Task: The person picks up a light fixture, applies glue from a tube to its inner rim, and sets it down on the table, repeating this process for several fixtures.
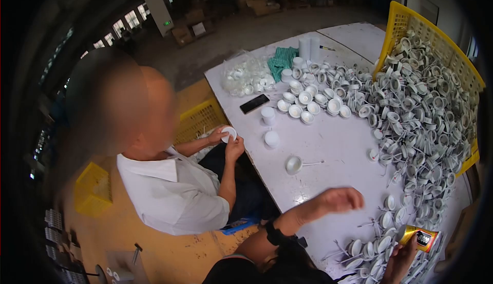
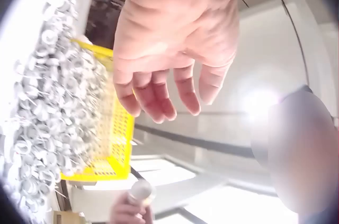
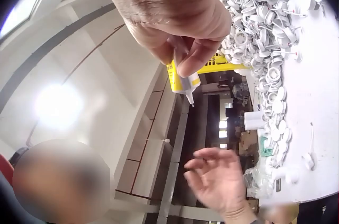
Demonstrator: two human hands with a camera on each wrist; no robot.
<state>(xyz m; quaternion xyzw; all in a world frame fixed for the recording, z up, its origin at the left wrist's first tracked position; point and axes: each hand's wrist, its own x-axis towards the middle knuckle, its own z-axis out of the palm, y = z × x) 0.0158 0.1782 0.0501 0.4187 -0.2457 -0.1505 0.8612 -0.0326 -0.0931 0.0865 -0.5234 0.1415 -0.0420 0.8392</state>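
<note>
My right hand [image 1: 402,261] grips a small yellow glue bottle [image 1: 420,238] with a red and black label, over the right front of the table. In the right wrist view the narrow nozzle of the bottle points downward, away from the fingers. My left hand [image 1: 339,200] hovers over the table with nothing in it, fingers loosely bent. Near it lies one white round cup [image 1: 294,165] with a wire tail. More white cups with wires [image 1: 382,243] lie beside and below my right hand.
A yellow crate [image 1: 393,32] lies tipped on its side, spilling a large heap of white wired parts [image 1: 411,109]. A phone [image 1: 254,104], clear bags [image 1: 246,73] and a green bag [image 1: 282,63] sit farther back. Another person [image 1: 172,191] sits at left, holding a white disc [image 1: 229,134].
</note>
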